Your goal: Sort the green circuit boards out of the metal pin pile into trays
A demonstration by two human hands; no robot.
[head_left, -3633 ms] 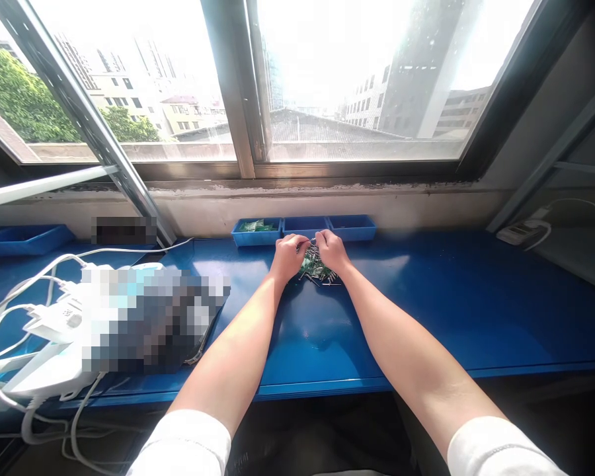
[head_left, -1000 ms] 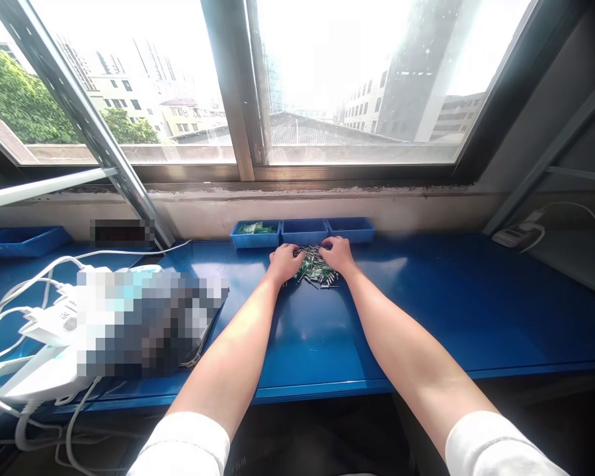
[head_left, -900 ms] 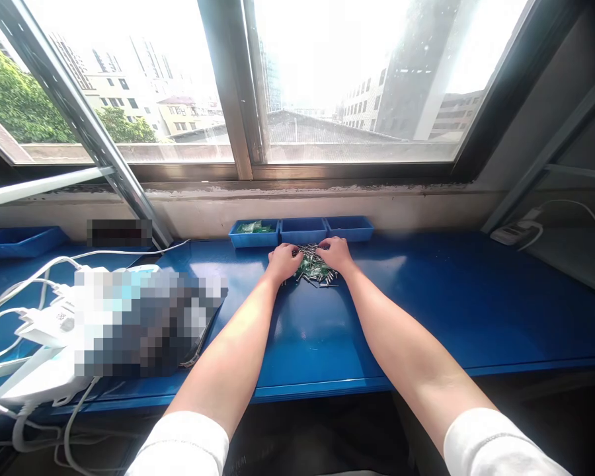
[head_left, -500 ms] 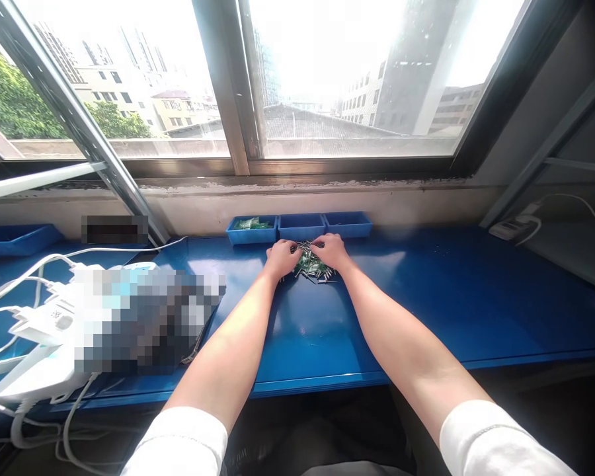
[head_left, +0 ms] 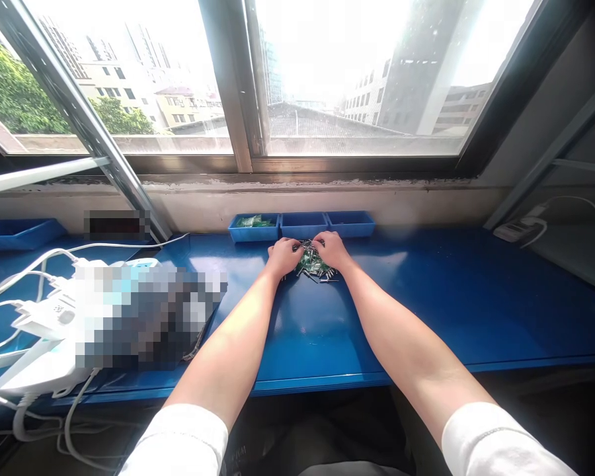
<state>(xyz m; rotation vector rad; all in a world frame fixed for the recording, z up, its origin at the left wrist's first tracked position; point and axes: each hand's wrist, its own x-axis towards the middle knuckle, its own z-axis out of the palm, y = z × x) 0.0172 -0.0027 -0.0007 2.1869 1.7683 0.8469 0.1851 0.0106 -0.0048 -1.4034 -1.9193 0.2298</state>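
Observation:
A small heap of metal pieces like screws (head_left: 322,276) lies on the blue table, mixed with green packets (head_left: 317,262). My left hand (head_left: 283,256) is at the heap's left side, its fingers bent inward and the thumb close to them. Opposite it, my right hand (head_left: 331,248) touches the upper right of the heap with curled fingers. Each hand's fingertips are partly hidden, so whatever sits between them is too small to make out. Just behind the hands stands a row of blue bins; the left bin (head_left: 254,234) holds green packets.
The middle bin (head_left: 304,232) and right bin (head_left: 350,231) stand against the wall below the window. White power strips (head_left: 44,370) with cables and a blurred object crowd the left of the blue table (head_left: 426,297). A metal shelf post (head_left: 123,175) rises behind them.
The view has shifted slightly. Both hands stay at the heap with nearly the same curled fingers, and a few metal pieces at its near edge lie a little differently.

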